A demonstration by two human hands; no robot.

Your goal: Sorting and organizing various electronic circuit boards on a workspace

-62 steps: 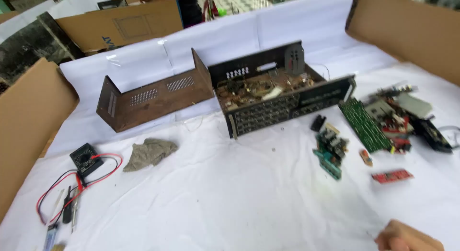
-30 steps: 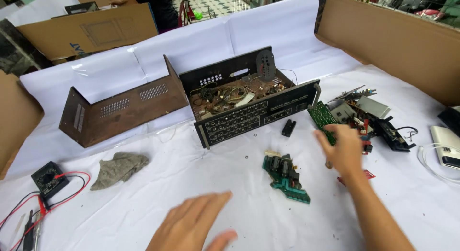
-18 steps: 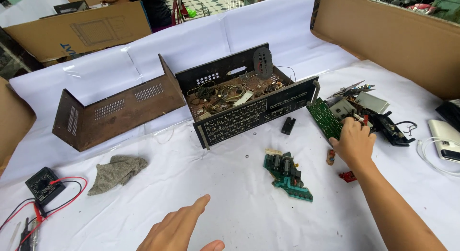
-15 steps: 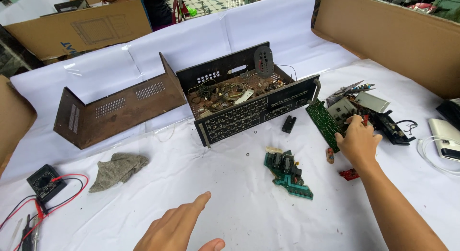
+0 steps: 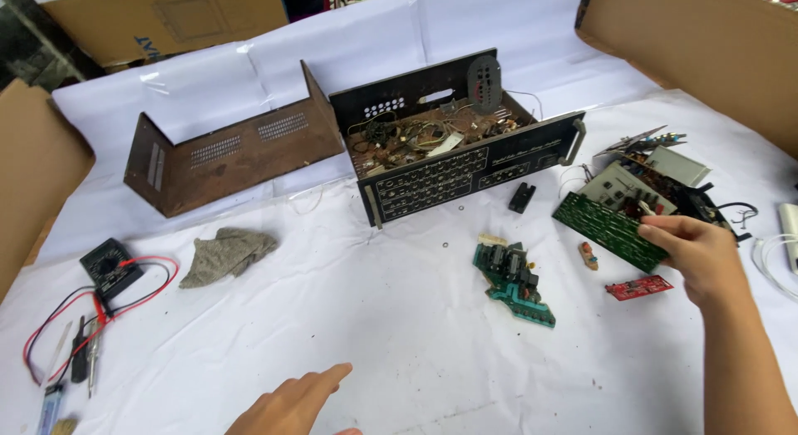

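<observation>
My right hand (image 5: 697, 250) grips the near edge of a long green circuit board (image 5: 608, 228), which leans on a heap of boards and parts (image 5: 657, 173) at the right. My left hand (image 5: 293, 403) hovers low over the white cloth with its fingers apart and nothing in it. An opened black electronics chassis (image 5: 465, 173) full of wires stands in the middle. A teal circuit board (image 5: 515, 273) lies in front of it, and a small red board (image 5: 638, 287) lies just below my right hand.
The brown metal cover (image 5: 229, 152) stands left of the chassis. A grey rag (image 5: 226, 252) and a multimeter (image 5: 110, 267) with red and black leads lie at the left. A small black part (image 5: 521, 196) sits near the chassis. Cardboard walls (image 5: 706, 44) ring the white sheet.
My right hand reached from the near edge to the parts heap at the right and closed on the green board. My left hand came into view low at the front.
</observation>
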